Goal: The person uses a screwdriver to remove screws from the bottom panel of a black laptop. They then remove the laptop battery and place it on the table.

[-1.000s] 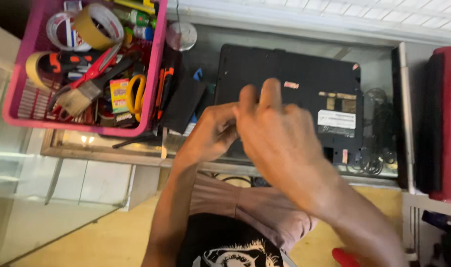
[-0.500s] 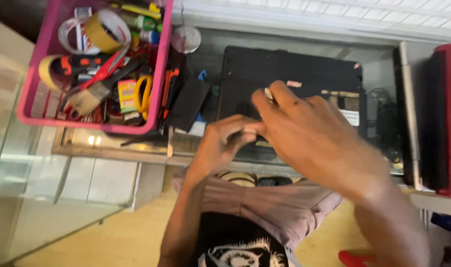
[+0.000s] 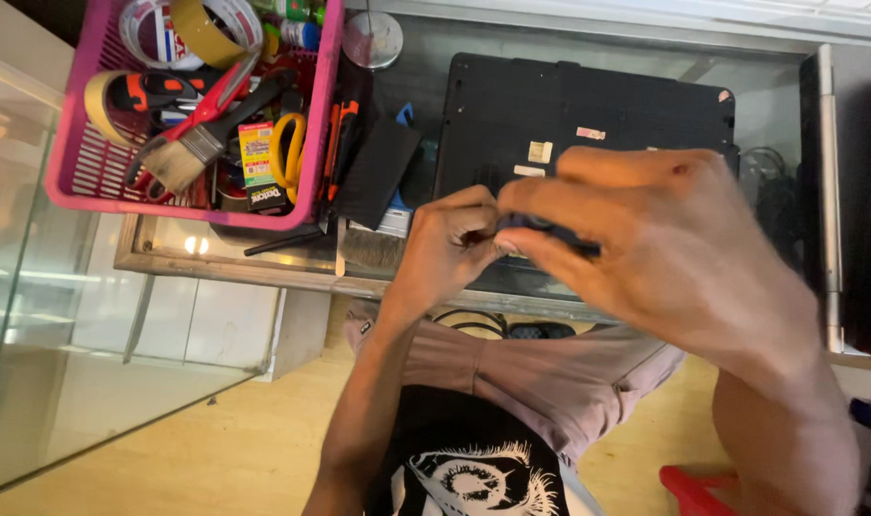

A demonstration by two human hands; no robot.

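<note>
A black laptop [image 3: 588,105] lies bottom-up on the glass counter. Both my hands meet over its near edge. My right hand [image 3: 665,248] is large and close to the camera. It pinches a small dark part [image 3: 550,234] between thumb and fingers. My left hand [image 3: 450,244] has its fingers curled, and their tips press on the same part from the left. The hands hide most of the part and the laptop's near half.
A pink basket [image 3: 68,162] at the back left holds tape rolls, a paintbrush [image 3: 192,143], yellow scissors and screwdrivers. A black block and a brush [image 3: 373,244] lie beside it. A red-and-black case [image 3: 870,191] stands on the right. My lap and a wooden floor lie below.
My right hand has dropped toward the counter's near edge and closer to the camera. The left hand stays against it, fingers more tightly curled.
</note>
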